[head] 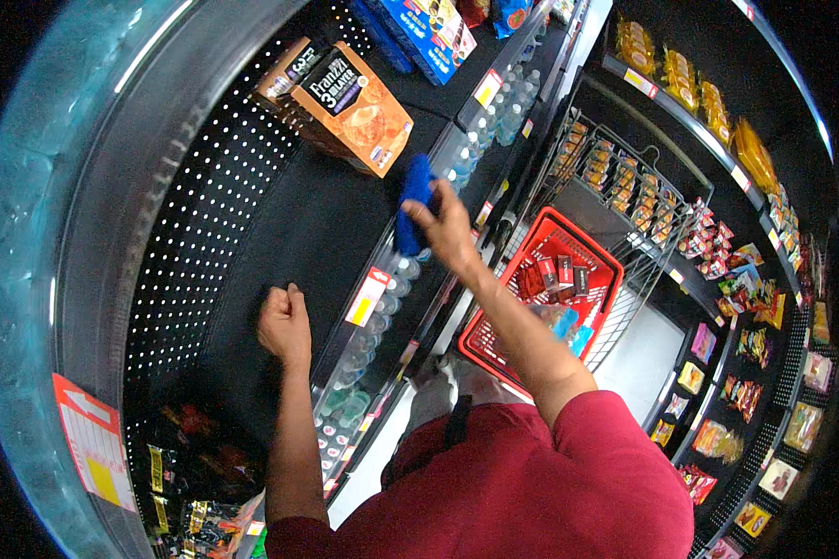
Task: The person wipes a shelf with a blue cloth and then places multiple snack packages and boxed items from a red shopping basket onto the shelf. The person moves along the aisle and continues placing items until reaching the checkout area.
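Note:
My right hand (447, 227) grips a blue cloth (414, 206) at the front edge of a black store shelf (307, 216). Its thumb and a finger show on the cloth; the other fingers are partly hidden. My left hand (285, 325) hangs over the same shelf, fingers curled in, with nothing visible in it. Orange Franzzi biscuit boxes (363, 112) stand on the shelf beyond the cloth. A price tag (368, 297) is on the shelf's front rail, between my two hands.
Bottles (510, 122) line the shelf below. Blue boxes (430, 38) lie farther along, dark snack packets (206, 520) at the near end. A red basket (468, 342) with small boxes rests in a metal cart (643, 279) at the right. Racks of packaged snacks (741, 395) stand beyond it.

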Motion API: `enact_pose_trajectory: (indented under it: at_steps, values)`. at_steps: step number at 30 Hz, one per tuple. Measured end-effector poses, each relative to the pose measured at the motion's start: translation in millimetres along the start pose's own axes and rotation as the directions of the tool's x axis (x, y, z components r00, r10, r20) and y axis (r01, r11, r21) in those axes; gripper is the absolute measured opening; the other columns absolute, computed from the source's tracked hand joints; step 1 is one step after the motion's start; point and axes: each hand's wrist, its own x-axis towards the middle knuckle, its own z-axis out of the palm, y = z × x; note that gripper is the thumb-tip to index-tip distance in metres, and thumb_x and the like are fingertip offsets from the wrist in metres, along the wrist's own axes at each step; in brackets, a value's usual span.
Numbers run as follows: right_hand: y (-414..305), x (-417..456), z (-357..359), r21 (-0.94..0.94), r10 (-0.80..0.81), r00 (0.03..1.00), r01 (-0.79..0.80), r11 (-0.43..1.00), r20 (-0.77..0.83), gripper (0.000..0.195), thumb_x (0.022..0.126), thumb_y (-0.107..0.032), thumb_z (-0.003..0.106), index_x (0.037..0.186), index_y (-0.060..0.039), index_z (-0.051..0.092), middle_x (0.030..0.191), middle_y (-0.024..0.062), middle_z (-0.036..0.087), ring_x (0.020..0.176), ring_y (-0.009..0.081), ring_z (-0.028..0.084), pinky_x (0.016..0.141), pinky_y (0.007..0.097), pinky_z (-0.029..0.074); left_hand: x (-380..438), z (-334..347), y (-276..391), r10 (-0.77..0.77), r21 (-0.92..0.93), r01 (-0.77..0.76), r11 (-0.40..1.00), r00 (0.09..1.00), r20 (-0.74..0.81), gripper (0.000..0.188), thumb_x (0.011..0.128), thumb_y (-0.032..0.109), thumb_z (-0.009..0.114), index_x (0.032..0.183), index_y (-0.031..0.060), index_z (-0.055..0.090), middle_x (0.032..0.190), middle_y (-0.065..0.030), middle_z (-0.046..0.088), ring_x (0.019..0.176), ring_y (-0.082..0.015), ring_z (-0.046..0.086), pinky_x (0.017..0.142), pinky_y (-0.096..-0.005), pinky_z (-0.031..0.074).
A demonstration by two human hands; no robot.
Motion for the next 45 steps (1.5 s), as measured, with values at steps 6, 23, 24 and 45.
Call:
enact_pose_trajectory:
  at_steps: [6,23,24,45]
  values:
    - [16.0,79.5,-37.1,0.064,0.021,0.995,-0.015,0.998,-0.100,0.047,0.088,-0.028,0.080,0.115,0.0018,0.056,0.097,0.0117,0.067,0.084,0.0185,0.062,0.074,0.0334,0.052,-1.7,1.9,-2.6,-0.034,-0.053,0.032,0.998,0.999,-0.021,0.040,0.092,0.028,0.069,0.066,0.0057,0.048,0.058,-0.0099,0.051,0.051,-0.0282,0.050,0.051,-0.0422,0.036]
    - [-47.0,-135.5,61.7,-0.058,-0.079,0.946,0.103,0.993,0.315,0.035,0.093,-0.021,0.074,0.108,0.0017,0.053,0.075,0.0158,0.062,0.066,0.0190,0.056,0.064,0.0358,0.049,5.4,-12.2,-4.8,-0.099,-0.144,0.109,0.984,0.992,0.072,0.040,0.092,0.041,0.063,0.072,0.0062,0.056,0.071,-0.0147,0.063,0.069,-0.0382,0.062,0.061,-0.0461,0.044]
    - [-54.8,-148.9,67.7,-0.149,-0.064,0.934,0.123,0.981,0.351,0.036,0.091,-0.021,0.075,0.107,0.0025,0.053,0.072,0.0176,0.060,0.062,0.0215,0.055,0.060,0.0369,0.047,8.5,-14.5,-9.9,-0.122,-0.288,0.151,0.945,0.986,0.118,0.041,0.094,0.035,0.064,0.070,0.0044,0.052,0.063,-0.0116,0.057,0.059,-0.0290,0.058,0.058,-0.0406,0.041]
    - [-101.3,-278.3,191.4,0.150,0.121,0.546,-0.426,0.892,0.829,0.028,0.089,-0.019,0.079,0.108,-0.0012,0.067,0.094,0.0015,0.069,0.085,0.0077,0.061,0.075,0.0256,0.053,-257.5,-199.5,-51.5,-0.402,-0.563,0.366,0.740,0.913,0.066,0.033,0.092,0.010,0.069,0.068,0.0037,0.047,0.056,0.0016,0.042,0.055,-0.0055,0.036,0.050,-0.0274,0.029]
